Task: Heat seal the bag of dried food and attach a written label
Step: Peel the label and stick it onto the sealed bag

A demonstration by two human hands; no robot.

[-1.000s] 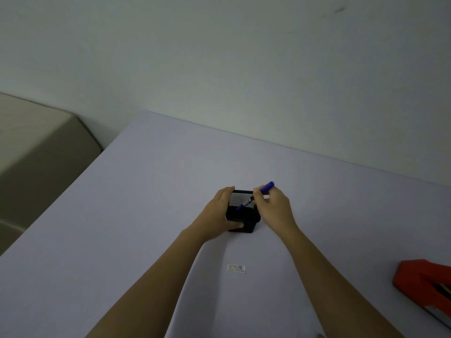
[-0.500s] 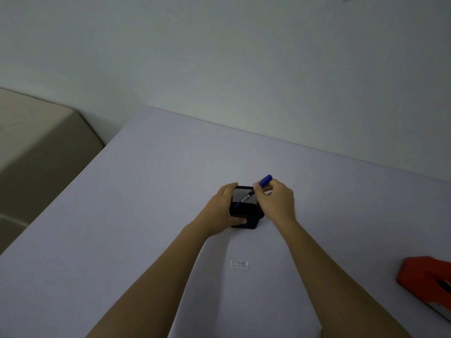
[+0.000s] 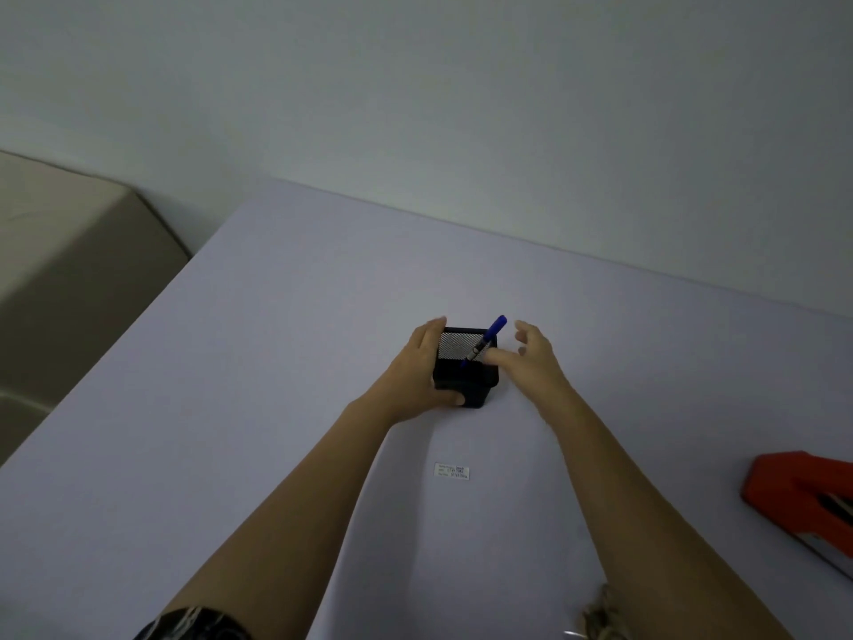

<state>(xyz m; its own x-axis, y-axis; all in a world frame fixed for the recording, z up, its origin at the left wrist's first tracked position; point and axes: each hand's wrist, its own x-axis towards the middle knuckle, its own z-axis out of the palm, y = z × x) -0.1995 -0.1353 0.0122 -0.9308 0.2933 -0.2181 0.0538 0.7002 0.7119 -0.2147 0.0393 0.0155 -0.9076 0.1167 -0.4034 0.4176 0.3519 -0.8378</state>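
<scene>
One small written label (image 3: 452, 471) lies flat on the pale surface (image 3: 277, 362) between the two forearms, nearest of the task's things and at 6 o'clock from the pen holder. At 4 o'clock, by the frame's edge, sits the red heat sealer (image 3: 803, 496), well apart from the label. A crumpled scrap (image 3: 600, 612) at the bottom edge may be part of the bag of dried food, but I cannot tell; no bag shows plainly.

Farther out, the left hand (image 3: 415, 371) grips the black mesh pen holder (image 3: 466, 381), thumb on the near wall and fingers over the far rim. The change is at the right hand (image 3: 531, 358): half a second ago it pinched the blue marker (image 3: 487, 339); now it has let go and hangs just beside the holder at 3 o'clock, fingers spread wide and holding nothing. The marker stands free in the holder, its cap leaning toward 1 o'clock.

The writing seems finished and the pen stowed, so the next step is likely picking up the label to stick it on the bag.
</scene>
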